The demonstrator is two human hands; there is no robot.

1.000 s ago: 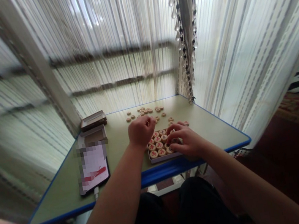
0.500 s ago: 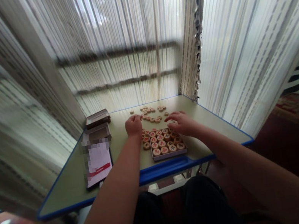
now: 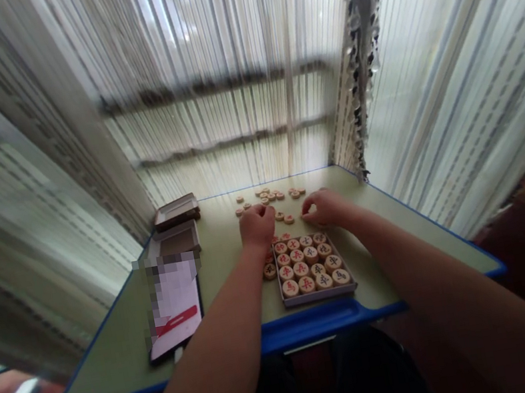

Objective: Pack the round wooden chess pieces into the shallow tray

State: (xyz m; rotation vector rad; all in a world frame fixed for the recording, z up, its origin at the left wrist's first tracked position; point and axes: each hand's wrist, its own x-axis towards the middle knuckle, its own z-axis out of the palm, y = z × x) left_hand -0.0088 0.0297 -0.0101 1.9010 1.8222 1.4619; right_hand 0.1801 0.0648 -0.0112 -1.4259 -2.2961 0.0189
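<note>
My left hand (image 3: 258, 228) is closed, fingertips pinched together above loose xiangqi pieces (image 3: 288, 219); whatever it holds is hidden. To its right, my right hand (image 3: 326, 207) is curled low over the table behind the box, thumb and fingers drawn together; what lies between them is too small to make out. A shallow open box (image 3: 319, 295) in front of both hands carries rows of round wooden pieces, red characters on the left columns and black mostly on the right. Another piece (image 3: 269, 271) lies against the box's left side, with others partly covered by my left wrist.
More pieces (image 3: 271, 196) are scattered near the table's far edge. On the left stand an open box part (image 3: 176, 240) and another tray-like box (image 3: 176, 208), with a tablet (image 3: 175, 320) nearer me. The table (image 3: 227, 284) has a blue rim; curtains (image 3: 228, 114) hang behind it.
My right hand has moved from above the box to the table behind it, its fingers curling in. The left hand stays pinched, now over the middle loose pieces. The view has shifted.
</note>
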